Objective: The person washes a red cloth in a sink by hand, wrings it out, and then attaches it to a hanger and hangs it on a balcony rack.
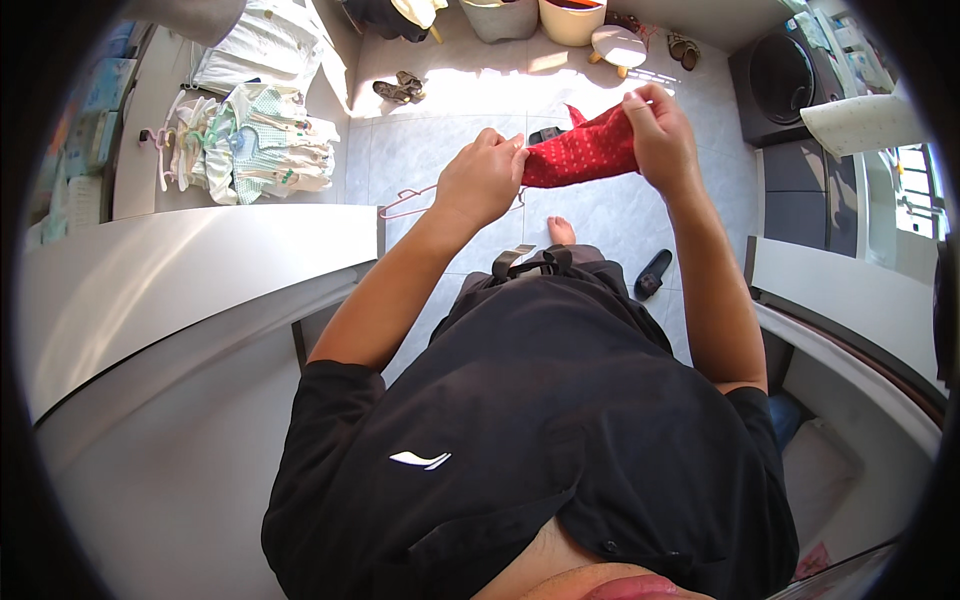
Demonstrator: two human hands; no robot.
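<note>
A red cloth garment with small pale dots [581,154] is stretched between my two hands in front of me. My left hand [484,176] pinches its left end between thumb and fingers. Its right end is gripped by my right hand [661,135], thumb on top. Part of a pink clothes hanger [409,204] shows below and behind my left hand; whether that hand also holds it, I cannot tell. A small red corner of cloth [575,116] sticks up behind the stretched part.
Small garments on hangers [255,142] hang or lie at the left, by a white surface [195,240]. Slippers [652,274] and sandals [400,88] are on the tiled floor. A small stool [618,46] and buckets [501,21] stand ahead. A front-loading washing machine [780,79] is at the right.
</note>
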